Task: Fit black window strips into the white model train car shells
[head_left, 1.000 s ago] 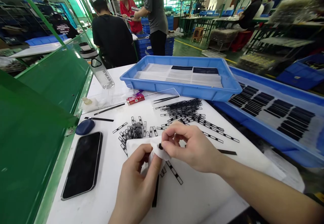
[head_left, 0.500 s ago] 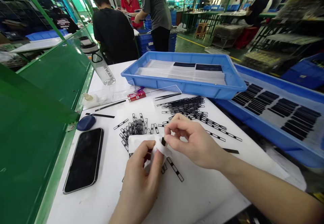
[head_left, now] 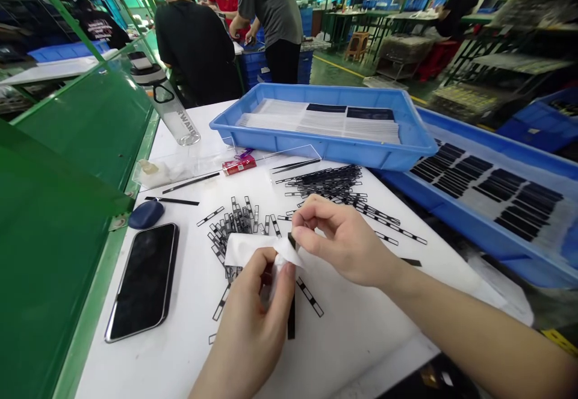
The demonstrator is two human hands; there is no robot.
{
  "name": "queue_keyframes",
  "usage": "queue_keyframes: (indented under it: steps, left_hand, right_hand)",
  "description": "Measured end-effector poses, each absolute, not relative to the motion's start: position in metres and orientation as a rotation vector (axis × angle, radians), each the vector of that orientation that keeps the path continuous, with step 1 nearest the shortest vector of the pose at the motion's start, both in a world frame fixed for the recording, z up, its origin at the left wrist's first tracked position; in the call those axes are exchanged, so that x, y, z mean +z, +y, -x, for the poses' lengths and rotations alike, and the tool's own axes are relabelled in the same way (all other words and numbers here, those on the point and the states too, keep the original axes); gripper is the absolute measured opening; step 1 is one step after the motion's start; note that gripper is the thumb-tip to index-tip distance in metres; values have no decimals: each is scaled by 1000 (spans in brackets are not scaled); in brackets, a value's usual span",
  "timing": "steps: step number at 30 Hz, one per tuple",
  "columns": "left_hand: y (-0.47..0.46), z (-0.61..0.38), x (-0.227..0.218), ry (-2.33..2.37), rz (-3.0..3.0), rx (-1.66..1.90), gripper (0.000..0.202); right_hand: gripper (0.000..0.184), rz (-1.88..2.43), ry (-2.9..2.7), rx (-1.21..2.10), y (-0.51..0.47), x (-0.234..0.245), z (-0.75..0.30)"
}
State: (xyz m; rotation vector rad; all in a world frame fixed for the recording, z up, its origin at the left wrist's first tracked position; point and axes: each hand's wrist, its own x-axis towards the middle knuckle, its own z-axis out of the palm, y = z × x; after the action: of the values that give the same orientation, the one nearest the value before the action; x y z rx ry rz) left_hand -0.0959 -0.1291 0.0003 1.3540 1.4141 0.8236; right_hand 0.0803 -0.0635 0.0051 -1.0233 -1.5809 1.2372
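Observation:
My left hand [head_left: 253, 312] is closed around a folded white cloth [head_left: 244, 247], pinching it between thumb and fingers. A narrow black strip [head_left: 291, 321] runs through the folds, its lower end sticking out below the left thumb. The strip's upper end is pinched by my right hand [head_left: 338, 239], thumb against fingers, just right of the cloth. Behind the left hand lies a loose pile of short black-framed clear strips [head_left: 235, 221], partly covered by the cloth. One framed strip [head_left: 310, 296] lies alone to the right of the black strip.
A heap of longer framed strips [head_left: 334, 179] lies before a blue tray [head_left: 316, 152] of stacked sheets. Another blue tray [head_left: 451, 206] stands right. At left are a phone [head_left: 143, 281], a dark blue oval object [head_left: 146, 214], a bottle [head_left: 174, 116] and a red packet [head_left: 239, 165]. People work behind.
The black strip now shows below my left hand, where it did not before. The cloth has folded over further towards my right fingers. Both hands stay close together; the view has shifted slightly.

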Motion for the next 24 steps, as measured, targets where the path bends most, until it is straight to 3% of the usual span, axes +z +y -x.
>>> queue_keyframes:
  steps: [7,15,24]
  left_hand:
    - [-128,93,-14,1365,-1480,791,32]
    - [-127,98,0,1101,-1310,651,37]
    - [-127,100,-1,1133,-1157,767,35]
  right_hand:
    - [6,1014,-1566,1253,-60,2,-79]
    - [10,971,-1370,1198,-58,6,-82]
    - [8,920,-1296,1293,-57,7,-84]
